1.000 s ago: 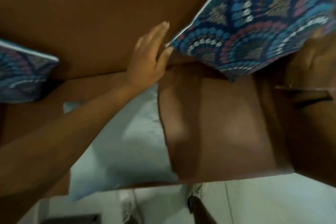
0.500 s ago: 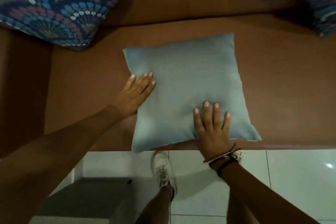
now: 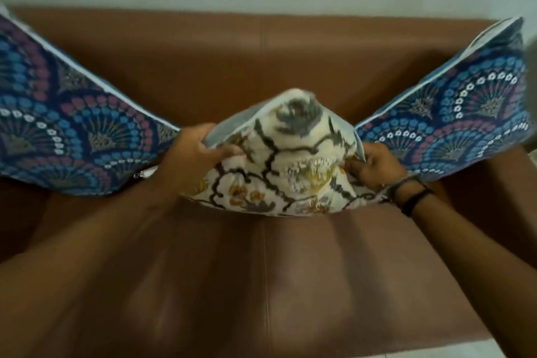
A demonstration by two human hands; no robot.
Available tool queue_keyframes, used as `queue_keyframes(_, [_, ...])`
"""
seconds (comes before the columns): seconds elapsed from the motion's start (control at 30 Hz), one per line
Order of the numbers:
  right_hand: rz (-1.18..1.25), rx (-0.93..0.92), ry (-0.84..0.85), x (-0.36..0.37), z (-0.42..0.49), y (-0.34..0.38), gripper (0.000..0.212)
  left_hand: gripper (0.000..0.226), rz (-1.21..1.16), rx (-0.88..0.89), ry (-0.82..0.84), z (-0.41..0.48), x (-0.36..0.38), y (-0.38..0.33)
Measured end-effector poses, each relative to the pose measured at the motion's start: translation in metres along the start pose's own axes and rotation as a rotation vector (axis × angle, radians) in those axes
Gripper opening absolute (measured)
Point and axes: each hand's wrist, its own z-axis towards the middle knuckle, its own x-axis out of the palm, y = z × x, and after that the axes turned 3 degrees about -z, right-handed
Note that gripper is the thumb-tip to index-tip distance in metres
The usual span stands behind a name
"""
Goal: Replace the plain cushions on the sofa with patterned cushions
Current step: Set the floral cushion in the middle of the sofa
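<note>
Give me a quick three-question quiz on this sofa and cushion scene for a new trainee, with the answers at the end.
1. True or false: the cream floral cushion is gripped by both the left hand and the right hand.
2. How many blue fan-patterned cushions are on the brown sofa? A) one B) two C) three
3. Fill in: the wrist with dark bands belongs to the ___ arm.

Key
1. True; each hand clutches one side of it.
2. B; one leans at the left end, one at the right end.
3. Right.
</note>
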Motion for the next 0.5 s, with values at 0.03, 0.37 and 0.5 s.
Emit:
queue_keyframes(0.03, [0.02,0.016,0.008,-0.004,0.022,-0.004,0.004,0.015,-0.03,0.008,-0.002,0.019,0.0,-0.004])
queue_keyframes(0.37, [0.223,0.095,-0.139,0.009,0.139,-0.035,0.037,0.035,0.029,0.064,-0.06,0.148,0.018,-0.017])
queue_keyframes(0.5, [0.294,0.13,-0.161,0.018,0.148,-0.042,0.019,0.042,0.067,0.091,-0.063,0.16,0.015,-0.021])
